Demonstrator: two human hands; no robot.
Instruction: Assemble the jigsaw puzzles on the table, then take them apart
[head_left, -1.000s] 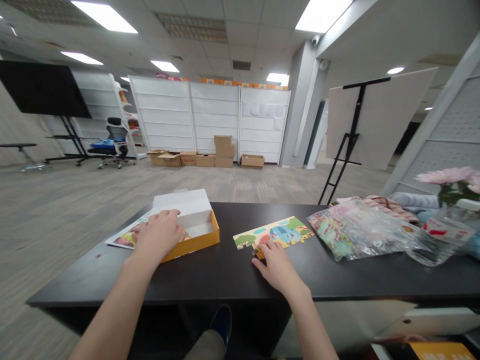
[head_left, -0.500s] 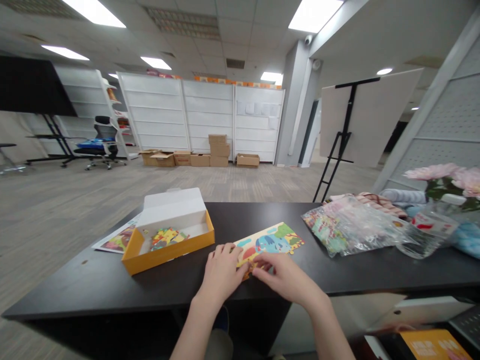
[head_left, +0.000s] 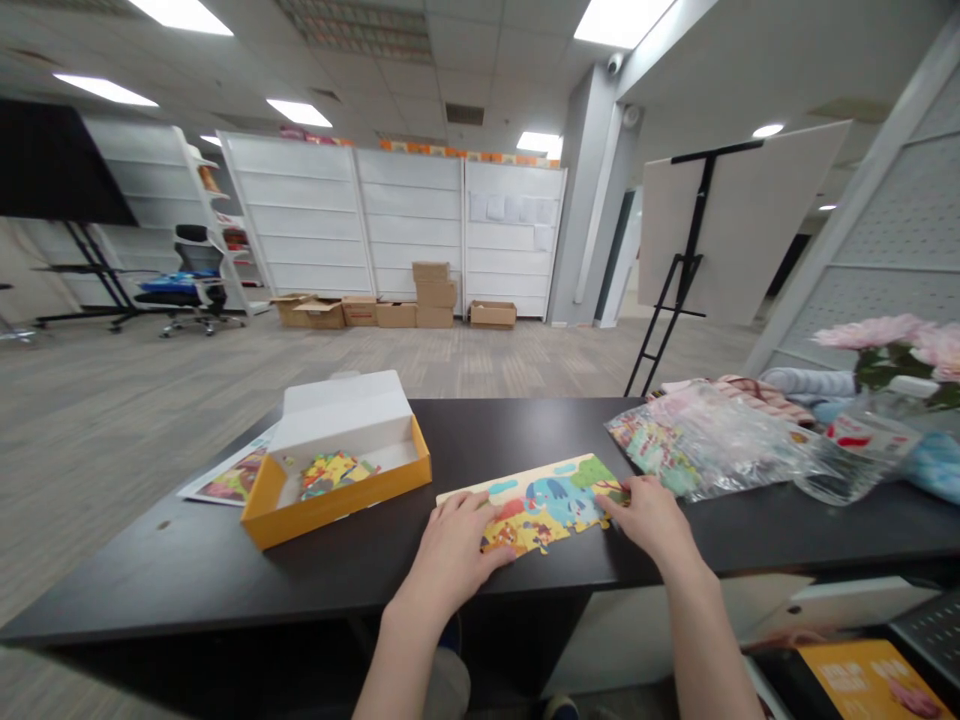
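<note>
A partly joined jigsaw puzzle lies on the black table in front of me, showing a blue elephant, a green tree and small figures. Its lower edge is uneven, with knobs and gaps. My left hand rests over the puzzle's left part, fingers laid flat and thumb apart near the lower edge. At the right end, my right hand has its thumb on the puzzle and its fingers curled at the edge, gripping it. Loose puzzle pieces lie inside an open yellow box to the left.
A printed picture sheet lies partly under the box. On the right are a clear plastic bag, a clear plastic bottle, folded cloths and pink flowers. The black table's front edge runs just below my hands.
My right hand has moved from the puzzle's lower middle, beside my left hand, out to its right end. More of the puzzle's lower row shows. My left hand stays on the left part.
</note>
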